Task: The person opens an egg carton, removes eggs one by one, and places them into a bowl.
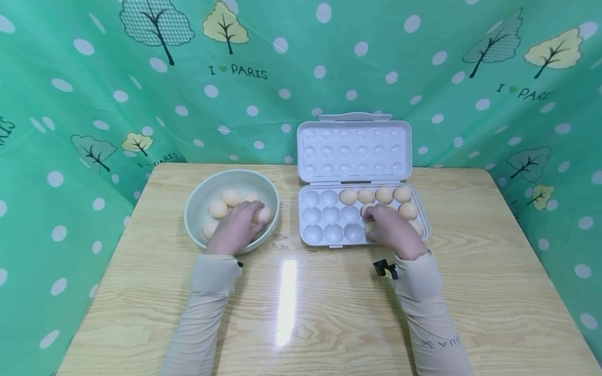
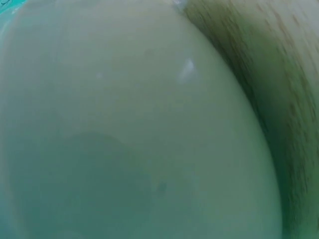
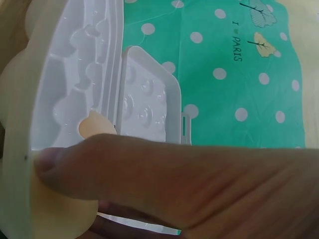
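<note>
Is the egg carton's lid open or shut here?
Open: the lid stands raised behind the base, its dimpled inside facing the head camera, with eggs visible in the base.

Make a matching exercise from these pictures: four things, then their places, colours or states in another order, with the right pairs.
1. left hand
2. right hand
3. lid
4. curtain

A. raised open behind the tray
B. green with white dots
C. inside the bowl, among eggs
D. pinching an egg at the tray

Pairs: 1-C, 2-D, 3-A, 4-B
</note>
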`<state>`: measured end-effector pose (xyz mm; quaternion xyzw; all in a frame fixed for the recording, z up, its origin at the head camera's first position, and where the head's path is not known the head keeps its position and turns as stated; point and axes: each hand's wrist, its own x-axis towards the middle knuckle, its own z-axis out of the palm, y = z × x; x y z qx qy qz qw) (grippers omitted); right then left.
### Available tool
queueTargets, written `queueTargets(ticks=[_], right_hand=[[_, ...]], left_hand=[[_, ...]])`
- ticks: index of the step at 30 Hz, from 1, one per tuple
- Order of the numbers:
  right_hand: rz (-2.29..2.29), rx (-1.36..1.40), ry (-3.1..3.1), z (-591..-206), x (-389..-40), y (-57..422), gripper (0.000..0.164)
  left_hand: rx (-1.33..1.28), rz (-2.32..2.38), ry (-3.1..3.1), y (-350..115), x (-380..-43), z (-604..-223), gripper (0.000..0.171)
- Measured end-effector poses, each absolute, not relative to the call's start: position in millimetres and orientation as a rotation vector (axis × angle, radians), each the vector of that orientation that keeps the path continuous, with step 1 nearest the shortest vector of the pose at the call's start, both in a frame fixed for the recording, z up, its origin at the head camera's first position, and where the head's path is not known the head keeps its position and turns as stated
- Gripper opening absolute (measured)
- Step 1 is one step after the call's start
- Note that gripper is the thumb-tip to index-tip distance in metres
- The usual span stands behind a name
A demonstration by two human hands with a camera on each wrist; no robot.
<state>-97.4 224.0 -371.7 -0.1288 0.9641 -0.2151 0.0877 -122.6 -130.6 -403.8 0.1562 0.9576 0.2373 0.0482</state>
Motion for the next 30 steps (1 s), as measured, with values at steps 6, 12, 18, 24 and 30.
queueTargets(ticks=[6, 12, 18, 24, 30], right_hand=[[-0.696, -0.368, 2.891, -366, -94, 225, 0.031], [-0.708, -0.403, 2.986, -358, -92, 222, 0.035], [-0.771, -0.485, 3.082, -354, -88, 215, 0.038], [-0.931, -0.502, 3.153, -353, -87, 203, 0.034], [-1.019, -0.484, 3.172, -352, -84, 191, 0.031]], left_hand=[[0.489, 0.733, 2.934, -131, -122, -401, 0.045], [0.506, 0.792, 2.982, -130, -119, -389, 0.043], [0.566, 0.827, 3.075, -128, -114, -376, 0.045], [0.698, 0.907, 3.092, -121, -107, -365, 0.041], [0.86, 0.909, 3.117, -112, -106, -364, 0.039]])
